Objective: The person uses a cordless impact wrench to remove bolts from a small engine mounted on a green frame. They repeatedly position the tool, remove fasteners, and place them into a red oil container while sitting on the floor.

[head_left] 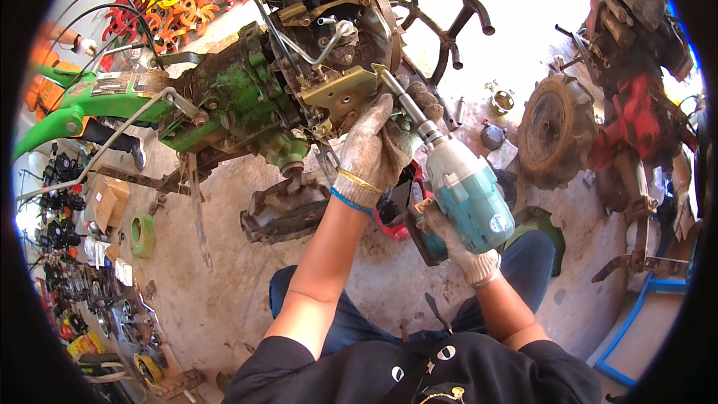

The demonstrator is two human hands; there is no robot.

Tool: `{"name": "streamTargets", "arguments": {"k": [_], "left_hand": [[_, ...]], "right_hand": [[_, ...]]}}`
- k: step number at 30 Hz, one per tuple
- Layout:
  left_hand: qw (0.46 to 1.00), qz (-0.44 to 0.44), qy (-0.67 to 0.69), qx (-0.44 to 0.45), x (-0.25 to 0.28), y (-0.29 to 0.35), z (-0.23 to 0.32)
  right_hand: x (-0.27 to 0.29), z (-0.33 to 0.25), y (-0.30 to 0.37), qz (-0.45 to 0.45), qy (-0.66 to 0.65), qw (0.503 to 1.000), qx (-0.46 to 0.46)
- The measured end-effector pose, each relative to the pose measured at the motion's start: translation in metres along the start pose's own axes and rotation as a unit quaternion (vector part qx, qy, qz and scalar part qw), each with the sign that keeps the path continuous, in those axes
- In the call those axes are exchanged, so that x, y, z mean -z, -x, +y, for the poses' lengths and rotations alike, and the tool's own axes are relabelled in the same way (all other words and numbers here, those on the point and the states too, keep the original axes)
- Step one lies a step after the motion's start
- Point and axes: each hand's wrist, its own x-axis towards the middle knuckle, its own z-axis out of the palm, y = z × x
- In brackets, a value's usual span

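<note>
My right hand, in a pale work glove, grips the handle of a teal and grey cordless impact wrench. A long steel socket runs from its nose up to the end of a brass-coloured metal bracket. That bracket sits beside an engine on a green-bodied machine. My left hand, in a stained glove, lies at the bracket's edge. Its thumb and curled fingers are on either side of the socket; what they close on is hidden.
A second, red machine with a knobbly tyre stands at right. Loose parts lie around a green ring and cardboard box at left. Red and yellow curved blades are heaped at the back. Another person's gloved hand shows at far left.
</note>
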Motion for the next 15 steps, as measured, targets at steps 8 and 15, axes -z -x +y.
{"name": "streamTargets", "arguments": {"k": [8,15], "left_hand": [[0.996,0.016,0.081,-0.022,0.005,-0.008,-0.009],[0.970,-0.036,0.242,-0.002,0.012,-0.021,-0.013]], "right_hand": [[0.013,-0.001,-0.009,0.029,-0.086,0.996,0.013],[-0.011,-0.032,-0.001,0.030,-0.113,0.991,-0.061]]}}
